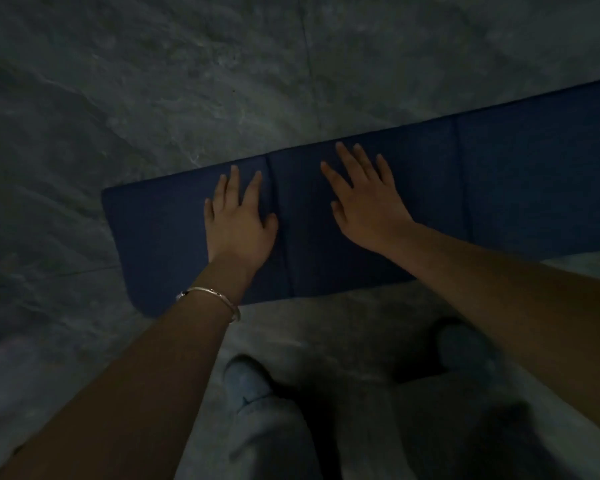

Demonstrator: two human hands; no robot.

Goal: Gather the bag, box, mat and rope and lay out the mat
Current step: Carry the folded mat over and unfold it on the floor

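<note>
A dark blue rectangular foam mat (361,216) with rounded corners is laid flat on the grey marbled stone floor (153,81). The mat runs from about 9 o'clock of the view's centre toward 2 o'clock, where it is cut off by the frame edge. Fold creases are visible across its width, dividing it into panels.

The left hand (239,223) is placed palm down on the mat, at 7 o'clock from the nearest crease, with fingers extended and slightly spread; nothing is gripped. A thin silver metal bangle (210,299) is worn on the left wrist.

The right hand (364,199) is held palm down over the next panel, at 3 o'clock from the left hand, with fingers splayed wide; nothing is gripped. Whether the palm is in full contact with the mat cannot be determined.

Two light-coloured shoes (246,382) and pale trouser legs (274,441) are seen at 6 o'clock, on the floor just beside the mat's near edge.
</note>
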